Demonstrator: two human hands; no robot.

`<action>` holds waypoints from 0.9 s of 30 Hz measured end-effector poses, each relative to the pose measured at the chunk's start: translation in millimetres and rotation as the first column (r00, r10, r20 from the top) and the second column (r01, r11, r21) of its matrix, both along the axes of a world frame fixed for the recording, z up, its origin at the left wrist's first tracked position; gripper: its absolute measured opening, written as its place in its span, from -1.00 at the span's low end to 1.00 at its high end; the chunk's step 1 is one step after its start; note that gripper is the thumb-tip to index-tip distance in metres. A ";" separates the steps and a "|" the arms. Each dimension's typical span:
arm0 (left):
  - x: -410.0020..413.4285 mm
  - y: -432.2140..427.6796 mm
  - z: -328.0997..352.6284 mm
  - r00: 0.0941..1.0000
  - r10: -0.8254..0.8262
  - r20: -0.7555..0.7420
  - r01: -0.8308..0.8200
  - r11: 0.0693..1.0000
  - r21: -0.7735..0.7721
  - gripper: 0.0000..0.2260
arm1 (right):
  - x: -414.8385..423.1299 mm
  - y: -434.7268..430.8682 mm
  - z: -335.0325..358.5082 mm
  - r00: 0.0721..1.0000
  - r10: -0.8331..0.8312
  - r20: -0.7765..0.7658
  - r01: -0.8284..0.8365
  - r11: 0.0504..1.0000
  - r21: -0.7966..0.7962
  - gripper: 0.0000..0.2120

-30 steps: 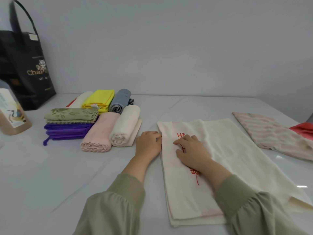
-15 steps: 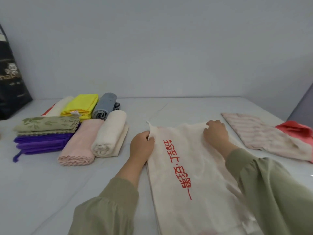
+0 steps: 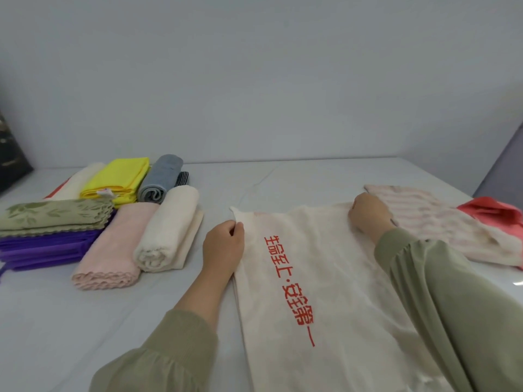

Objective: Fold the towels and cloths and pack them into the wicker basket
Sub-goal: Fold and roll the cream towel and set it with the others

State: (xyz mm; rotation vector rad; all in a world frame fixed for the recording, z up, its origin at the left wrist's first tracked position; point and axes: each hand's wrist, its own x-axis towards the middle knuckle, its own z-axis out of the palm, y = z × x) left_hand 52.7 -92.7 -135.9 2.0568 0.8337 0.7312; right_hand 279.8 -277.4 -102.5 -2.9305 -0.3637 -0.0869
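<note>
A cream towel with red printed characters lies flat on the white table in front of me. My left hand pinches its far left corner. My right hand grips its far right corner. To the left sit folded cloths: a cream roll, a pink towel, a green leaf-print cloth on purple cloths, a yellow cloth and a grey roll. No wicker basket is in view.
A pink striped towel and a coral-red cloth lie unfolded at the right. A black bag stands at the far left edge. A grey wall rises behind the table.
My right hand left the middle of the cream towel and went to its far right corner. The towel now lies spread wider with the red print showing. The view turned right.
</note>
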 end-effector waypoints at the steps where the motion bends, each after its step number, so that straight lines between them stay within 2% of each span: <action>1: -0.1 -0.1 0.1 1.000 0.001 0.008 -0.001 1.000 -0.011 -0.63 | 2.5 -0.2 0.1 1.000 0.006 0.003 -0.006 1.000 0.008 -0.75; 6: 1.2 0.4 1.1 1.000 0.009 0.023 -0.008 0.999 -0.049 -0.65 | 13.1 -3.6 1.3 0.999 0.025 0.028 -0.025 0.999 -0.035 -0.75; 9: 1.1 0.4 1.1 1.000 0.016 0.019 -0.016 0.999 -0.028 -0.64 | 18.3 -6.0 3.1 0.995 0.012 0.102 -0.004 0.997 -0.076 -0.69; 11: 2.2 1.7 -1.4 0.999 0.034 0.013 -0.034 0.999 0.010 -0.63 | 20.4 -6.3 1.9 0.991 0.003 0.131 0.009 0.996 -0.088 -0.66; 15: 4.9 6.9 -10.3 0.994 0.095 -0.048 -0.087 0.987 0.138 -0.63 | 13.9 -1.8 -7.6 0.997 0.022 0.074 -0.014 0.995 -0.100 -0.70; 19: 5.6 11.6 -10.7 0.984 0.149 -0.102 -0.123 0.965 0.232 -0.76 | 3.2 0.7 -10.3 0.978 0.082 0.193 -0.081 0.997 -0.010 -0.74; 21: 3.9 12.5 -7.8 0.983 0.143 -0.117 -0.109 0.961 0.256 -0.90 | -5.0 0.8 -12.7 0.964 0.144 0.225 -0.155 0.987 0.032 -0.75; 24: 2.8 11.8 -2.7 0.984 0.122 -0.129 -0.078 0.950 0.303 -0.47 | -26.4 -1.6 -26.3 0.972 0.233 0.038 -0.232 0.972 -0.035 -0.62; 27: 5.4 -5.7 11.8 0.965 0.075 -0.253 0.091 0.805 0.586 -0.44 | -42.4 -6.0 -39.2 0.960 0.281 0.004 -0.278 0.951 -0.132 -0.54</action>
